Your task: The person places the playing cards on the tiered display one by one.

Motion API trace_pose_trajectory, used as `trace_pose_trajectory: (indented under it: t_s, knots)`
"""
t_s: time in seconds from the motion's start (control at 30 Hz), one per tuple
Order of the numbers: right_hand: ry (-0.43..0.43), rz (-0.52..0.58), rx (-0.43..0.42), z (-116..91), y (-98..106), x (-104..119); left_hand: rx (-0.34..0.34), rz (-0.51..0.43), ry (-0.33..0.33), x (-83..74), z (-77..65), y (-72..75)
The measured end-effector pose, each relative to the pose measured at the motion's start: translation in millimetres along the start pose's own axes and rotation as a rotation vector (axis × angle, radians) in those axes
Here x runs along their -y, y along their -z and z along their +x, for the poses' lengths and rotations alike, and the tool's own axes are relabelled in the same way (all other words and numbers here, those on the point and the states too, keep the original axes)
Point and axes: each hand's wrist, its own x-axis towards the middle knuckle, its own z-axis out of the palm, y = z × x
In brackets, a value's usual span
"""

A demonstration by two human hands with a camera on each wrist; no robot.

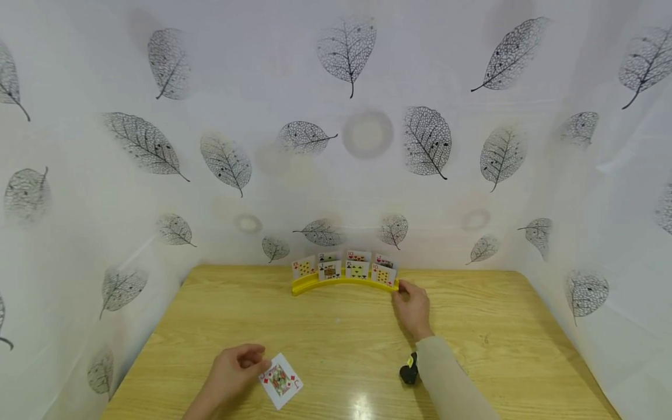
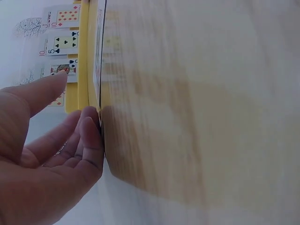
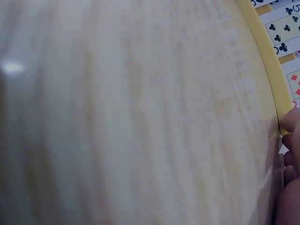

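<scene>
A jack of diamonds playing card [image 1: 281, 382] lies face up on the table near the front. Fingertips of my left hand [image 1: 231, 368] touch its upper left corner. In the left wrist view the card [image 2: 99, 51] shows nearly edge-on, with the thumb [image 2: 47, 91] raised apart from the other fingers. A curved yellow card holder [image 1: 343, 282] stands at the back, with several cards upright in two rows, among them a five of clubs [image 1: 357, 270] and a ten of diamonds [image 1: 383, 275]. My right hand [image 1: 415, 309] pinches the holder's right end; its fingers are partly cut off in the right wrist view.
Beside my right sleeve [image 1: 446, 373] lies a small black object [image 1: 408, 372] with a yellow mark. The wood-grained table [image 1: 336, 326] meets white leaf-printed curtains [image 1: 262, 204] at the back and sides.
</scene>
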Motion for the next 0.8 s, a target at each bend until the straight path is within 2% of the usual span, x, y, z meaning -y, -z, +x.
trace_pose_trajectory:
  t_s: [0.17,0.33,0.53,0.63,0.8]
  knots:
    - [0.004,-0.002,-0.001,-1,0,1,0.023,0.04,-0.003,0.1,-4.8,3.1]
    - [0.005,-0.004,0.0,-1,0,2,0.1,0.103,0.029,1.0,-7.9,6.4]
    - [0.037,-0.019,-0.027,-2,-1,3,0.17,0.205,0.004,2.3,-4.2,5.2]
    - [0.047,-0.028,-0.042,-2,-1,2,0.167,0.256,-0.042,1.4,-1.5,4.2]
    - [0.016,-0.015,-0.023,-1,0,1,0.089,0.32,-0.078,-1.7,3.1,1.4]
